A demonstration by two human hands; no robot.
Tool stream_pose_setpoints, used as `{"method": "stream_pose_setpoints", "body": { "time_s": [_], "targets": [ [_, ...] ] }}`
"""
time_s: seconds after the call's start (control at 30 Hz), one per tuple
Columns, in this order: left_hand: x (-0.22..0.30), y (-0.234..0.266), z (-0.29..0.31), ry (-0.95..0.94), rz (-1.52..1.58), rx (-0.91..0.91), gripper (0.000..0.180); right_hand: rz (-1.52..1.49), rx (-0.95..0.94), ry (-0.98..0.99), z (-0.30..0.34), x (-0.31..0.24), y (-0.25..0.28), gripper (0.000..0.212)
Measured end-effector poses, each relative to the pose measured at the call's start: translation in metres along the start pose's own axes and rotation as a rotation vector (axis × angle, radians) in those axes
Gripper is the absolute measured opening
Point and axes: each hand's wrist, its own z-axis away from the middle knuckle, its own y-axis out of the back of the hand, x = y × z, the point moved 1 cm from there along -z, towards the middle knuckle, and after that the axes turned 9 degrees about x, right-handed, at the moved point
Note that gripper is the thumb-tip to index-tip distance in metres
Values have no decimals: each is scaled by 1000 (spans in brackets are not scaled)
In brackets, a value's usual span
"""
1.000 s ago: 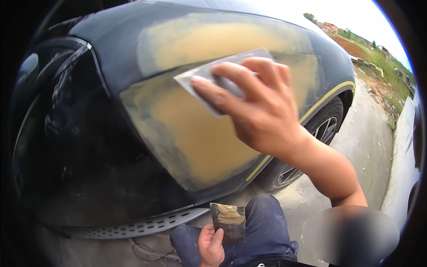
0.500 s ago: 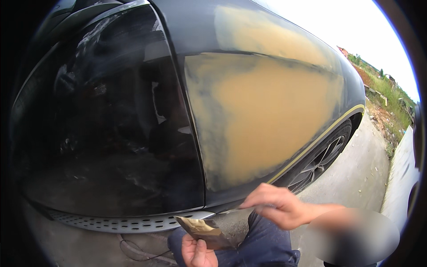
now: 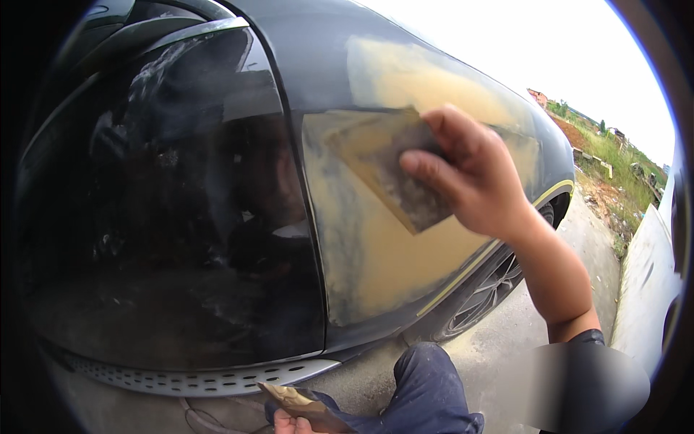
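Right hand (image 3: 473,177) grips a putty-smeared spreader (image 3: 390,170), pressed flat on the tan filler patch (image 3: 383,253) of the black car panel (image 3: 303,65). Left hand (image 3: 289,423), mostly cut off at the lower edge, holds a putty-caked board (image 3: 300,401); finger closure unclear.

Outdoor car-repair spot: filler-patched black car (image 3: 217,217) on concrete ground (image 3: 506,347).

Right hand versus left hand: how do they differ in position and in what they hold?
The right hand is raised, pressing a flat spreader against the yellow-filler patch on the car panel; the left hand sits low at the frame's bottom edge, mostly cut off, holding a filler-smeared board away from the car. Both are bare.
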Motion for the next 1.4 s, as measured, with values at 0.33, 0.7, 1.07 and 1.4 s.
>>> {"method": "stream_pose_setpoints", "body": {
  "time_s": [0.33,0.7,1.07,1.4],
  "targets": [
    [-1,9,4,43,-82,43,37,151,-73,19,-3,2,-20,24],
    [-4,10,5,71,-86,66,35,216,-181,17,43,5,-20,23],
    [-3,9,5,68,-111,69,34,174,-127,15,43,10,-23,24],
    [-3,16,8,74,-113,86,33,249,-213,193,73,18,-30,29]
  ]
}}
